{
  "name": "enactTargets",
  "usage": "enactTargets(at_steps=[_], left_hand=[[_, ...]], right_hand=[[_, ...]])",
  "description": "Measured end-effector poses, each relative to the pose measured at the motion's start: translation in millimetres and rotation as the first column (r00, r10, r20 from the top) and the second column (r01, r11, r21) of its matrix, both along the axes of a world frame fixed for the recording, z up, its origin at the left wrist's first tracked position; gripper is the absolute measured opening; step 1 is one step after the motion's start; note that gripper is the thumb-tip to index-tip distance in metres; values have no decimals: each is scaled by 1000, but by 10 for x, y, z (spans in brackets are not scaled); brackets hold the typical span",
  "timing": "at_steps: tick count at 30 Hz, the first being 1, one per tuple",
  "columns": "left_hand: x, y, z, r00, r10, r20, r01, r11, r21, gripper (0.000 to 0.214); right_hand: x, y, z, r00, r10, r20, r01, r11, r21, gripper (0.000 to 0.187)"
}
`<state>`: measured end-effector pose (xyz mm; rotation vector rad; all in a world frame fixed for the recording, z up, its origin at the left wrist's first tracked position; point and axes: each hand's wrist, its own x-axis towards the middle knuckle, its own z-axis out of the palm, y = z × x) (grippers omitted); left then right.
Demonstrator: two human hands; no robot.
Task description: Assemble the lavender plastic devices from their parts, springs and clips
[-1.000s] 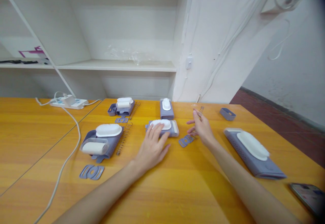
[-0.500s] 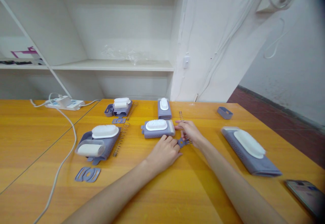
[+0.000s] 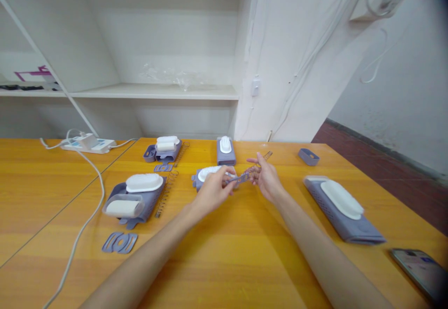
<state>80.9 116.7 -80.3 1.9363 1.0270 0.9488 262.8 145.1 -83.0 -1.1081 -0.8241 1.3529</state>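
My left hand [image 3: 215, 188] pinches one end of a flat purple plastic plate [image 3: 241, 178], raised above the table. My right hand [image 3: 268, 178] is closed around a thin metal coil spring [image 3: 268, 155], whose far end sticks out past the fingers. Spring and plate meet between the two hands; whether they are joined I cannot tell. Behind my left hand lies a purple case with a bristled white brush [image 3: 206, 173], partly covered by the fingers. A second purple case with a white brush top [image 3: 226, 146] stands farther back.
On the left sit a purple case with white parts [image 3: 145, 183], a loose spring [image 3: 166, 194] and a flat purple plate [image 3: 119, 242]. A similar set [image 3: 167, 146] lies behind. Rightward are a large case [image 3: 345, 211], a small purple cup [image 3: 308, 157] and a phone [image 3: 420, 269]. A white cable [image 3: 84, 227] crosses the left.
Both hands have lifted the flat plate and the spring off the table. My left hand has moved up and left, in front of the brush case. The spring now tilts to the upper right.
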Motion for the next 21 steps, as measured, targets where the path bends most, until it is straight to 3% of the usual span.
enactTargets(at_steps=[3, 7, 10, 16, 21], left_hand=[[-47, 142, 73, 975, 89, 204, -58, 987, -153, 22], [-88, 232, 112, 956, 123, 266, -96, 989, -113, 29], [-78, 221, 120, 947, 152, 282, -116, 983, -141, 36], [-47, 163, 179, 873, 247, 420, -130, 949, -288, 45], [-48, 120, 239, 813, 225, 537, 9, 917, -398, 48]], right_hand=[[-19, -35, 26, 992, 108, -64, -105, 993, 46, 38], [-105, -124, 79, 941, 331, -69, -323, 941, 105, 32], [-202, -199, 136, 899, 432, -68, -419, 896, 144, 28], [-305, -279, 225, 906, 423, 31, -420, 884, 207, 25], [-317, -302, 220, 898, 430, 89, -439, 873, 211, 29]])
